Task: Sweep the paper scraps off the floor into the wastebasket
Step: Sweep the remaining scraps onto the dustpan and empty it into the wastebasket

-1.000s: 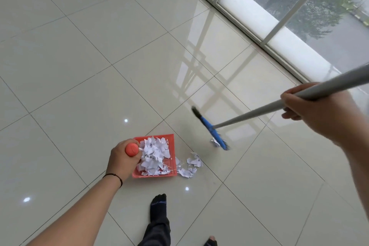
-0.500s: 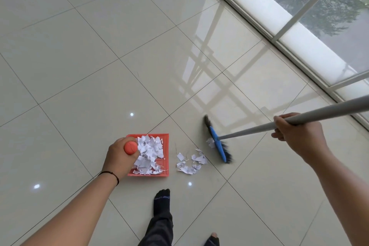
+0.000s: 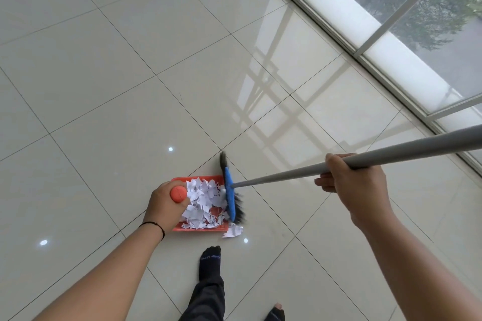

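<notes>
Swept-in broom head (image 3: pixel 229 199) meets dustpan (image 3: pixel 200 228); fingers (image 3: pixel 336 164) wrap its handle (image 3: pixel 391 157).

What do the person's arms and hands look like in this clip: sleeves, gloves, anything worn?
Both forearms are bare, with no sleeves in view and no gloves. The left hand has a thin black band round its wrist. The right hand shows no ring, watch or band.
</notes>
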The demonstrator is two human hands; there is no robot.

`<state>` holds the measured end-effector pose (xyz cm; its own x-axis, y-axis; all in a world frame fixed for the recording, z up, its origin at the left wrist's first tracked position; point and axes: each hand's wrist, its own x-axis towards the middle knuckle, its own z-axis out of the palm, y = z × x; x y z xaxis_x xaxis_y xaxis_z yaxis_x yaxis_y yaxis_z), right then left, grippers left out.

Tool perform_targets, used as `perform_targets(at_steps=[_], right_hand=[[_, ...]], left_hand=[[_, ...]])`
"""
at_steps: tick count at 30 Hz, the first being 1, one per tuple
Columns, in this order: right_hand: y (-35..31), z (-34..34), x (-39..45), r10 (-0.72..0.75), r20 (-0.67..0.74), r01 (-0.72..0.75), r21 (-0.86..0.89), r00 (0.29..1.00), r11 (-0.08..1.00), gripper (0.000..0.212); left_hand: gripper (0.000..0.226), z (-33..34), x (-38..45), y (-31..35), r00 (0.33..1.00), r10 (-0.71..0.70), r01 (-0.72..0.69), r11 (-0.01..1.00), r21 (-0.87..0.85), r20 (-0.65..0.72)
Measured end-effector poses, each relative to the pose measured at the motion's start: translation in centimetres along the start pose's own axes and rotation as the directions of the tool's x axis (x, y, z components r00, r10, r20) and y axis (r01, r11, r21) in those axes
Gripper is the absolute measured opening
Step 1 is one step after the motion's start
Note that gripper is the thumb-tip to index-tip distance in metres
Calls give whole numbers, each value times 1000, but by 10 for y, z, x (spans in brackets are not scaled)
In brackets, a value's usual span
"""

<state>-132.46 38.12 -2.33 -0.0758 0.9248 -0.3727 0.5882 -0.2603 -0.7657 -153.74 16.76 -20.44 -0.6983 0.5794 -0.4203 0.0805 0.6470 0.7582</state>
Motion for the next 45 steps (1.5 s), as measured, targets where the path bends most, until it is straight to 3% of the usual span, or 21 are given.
perform_targets(at_steps=[7,12,16,21,26,35,40,45], right_hand=[[-17,1,-28,-12,81,13,-4,997,1000,13],[-49,-18,-47,-136,155,155,-122,978,980,13],[-68,-39,-58,-229,152,254,-172,961,952,10],[-49,-41,-54,-175,95,191,-196,980,962,11],[4,-37,-44,-37,11,38,-120,999,992,19],[64,-44,-44,92,-51,-84,152,994,985,17],[66,-51,-67,51,-48,-39,218,998,975,16],[38,-73,-102,-102,-57,111,197,993,974,16]], left_hand=[[26,4,-5,-3,1000,3,-3,1000,1,-15],[32,-12,-9,-1,1000,0,-1,999,-43,-28],[22,-25,-17,-4,1000,1,-2,999,-38,-23],[20,-32,-29,-11,1000,0,-1,1000,16,21],[21,-30,-38,-19,999,-12,10,998,54,38],[25,-12,-54,-19,997,42,-52,989,140,71],[22,-5,-68,-19,998,50,-55,991,120,44],[20,-14,-93,-20,999,43,-42,998,56,-25]])
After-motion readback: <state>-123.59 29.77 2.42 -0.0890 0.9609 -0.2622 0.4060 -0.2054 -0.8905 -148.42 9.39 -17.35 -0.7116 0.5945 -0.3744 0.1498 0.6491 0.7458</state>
